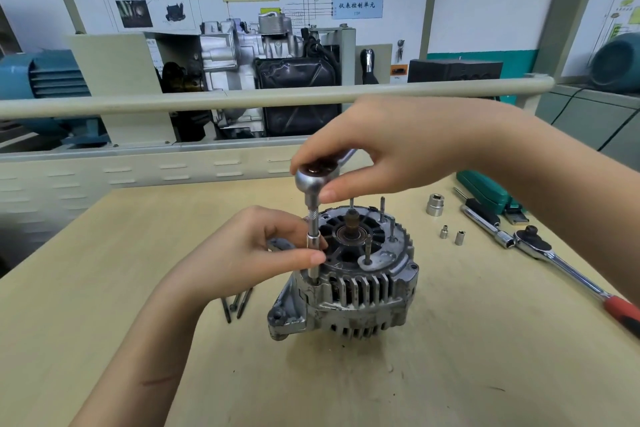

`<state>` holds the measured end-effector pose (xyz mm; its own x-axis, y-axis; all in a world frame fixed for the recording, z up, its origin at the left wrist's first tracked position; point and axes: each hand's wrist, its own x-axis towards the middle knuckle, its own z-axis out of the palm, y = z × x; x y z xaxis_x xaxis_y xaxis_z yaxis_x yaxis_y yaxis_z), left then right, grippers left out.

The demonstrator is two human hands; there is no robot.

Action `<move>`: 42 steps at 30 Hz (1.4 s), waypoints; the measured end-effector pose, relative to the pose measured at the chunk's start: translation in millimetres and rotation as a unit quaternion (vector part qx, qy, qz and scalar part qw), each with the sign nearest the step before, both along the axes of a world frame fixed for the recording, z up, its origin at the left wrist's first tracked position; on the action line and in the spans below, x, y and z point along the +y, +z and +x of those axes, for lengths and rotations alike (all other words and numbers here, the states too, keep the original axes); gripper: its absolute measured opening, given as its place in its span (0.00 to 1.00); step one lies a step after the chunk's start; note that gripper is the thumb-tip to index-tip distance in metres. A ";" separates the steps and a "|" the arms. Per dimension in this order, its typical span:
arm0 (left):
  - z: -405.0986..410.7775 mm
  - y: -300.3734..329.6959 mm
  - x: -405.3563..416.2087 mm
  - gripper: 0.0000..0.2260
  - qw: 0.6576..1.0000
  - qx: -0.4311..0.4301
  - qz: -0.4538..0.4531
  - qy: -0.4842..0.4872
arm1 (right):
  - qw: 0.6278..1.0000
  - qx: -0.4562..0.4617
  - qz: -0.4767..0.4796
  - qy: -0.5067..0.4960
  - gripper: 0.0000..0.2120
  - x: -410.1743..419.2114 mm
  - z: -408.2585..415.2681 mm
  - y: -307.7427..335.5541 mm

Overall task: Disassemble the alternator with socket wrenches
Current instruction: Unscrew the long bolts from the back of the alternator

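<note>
Two hands are engaged on one tool. A grey cast-metal alternator [349, 274] stands on the pale wooden worktop [450, 357], shaft end up, and a chrome ratchet wrench with a slim extension and socket [313, 218] is set upright over a bolt at the left rim of the housing. The right hand [391, 149] is closed over the round ratchet head from above, thumb and fingers pinched about it; the handle is mostly hidden under the palm. The left hand [263, 246] is held beside the housing, its thumb and fingertips pinched round the lower extension and socket to steady them. The tool's long axis runs vertically, in line with the bolt, so the coming turn is judged to depend on that line being kept true; the left hand is the nearer to the bolt. Three long dark bolts [237, 303] lie just left of the alternator, already drawn. A red-handled ratchet [571, 274] and loose sockets [450, 229] are laid well to the right.
</note>
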<state>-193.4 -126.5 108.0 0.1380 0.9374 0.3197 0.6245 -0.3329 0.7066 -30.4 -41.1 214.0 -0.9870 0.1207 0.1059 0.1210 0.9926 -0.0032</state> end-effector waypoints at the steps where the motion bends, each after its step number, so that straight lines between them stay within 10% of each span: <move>1: -0.7 -1.0 0.6 0.14 1.000 0.008 0.010 0.010 | 1.000 0.003 0.001 0.005 0.11 -0.9 -0.2 -0.1; 33: 5.7 -2.8 -1.4 0.05 0.991 0.127 0.016 0.036 | 0.994 0.074 0.076 -0.036 0.26 -7.6 3.0 0.2; 42: -9.5 8.8 -6.3 0.13 0.982 -0.127 0.118 0.078 | 0.974 0.218 0.024 -0.055 0.29 -2.5 24.5 15.5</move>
<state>-202.9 -132.8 116.8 -0.1142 0.8363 0.5362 0.4945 -0.4203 0.7608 -5.9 -43.6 229.5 -0.8289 0.2074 0.5195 0.2234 0.9742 -0.0326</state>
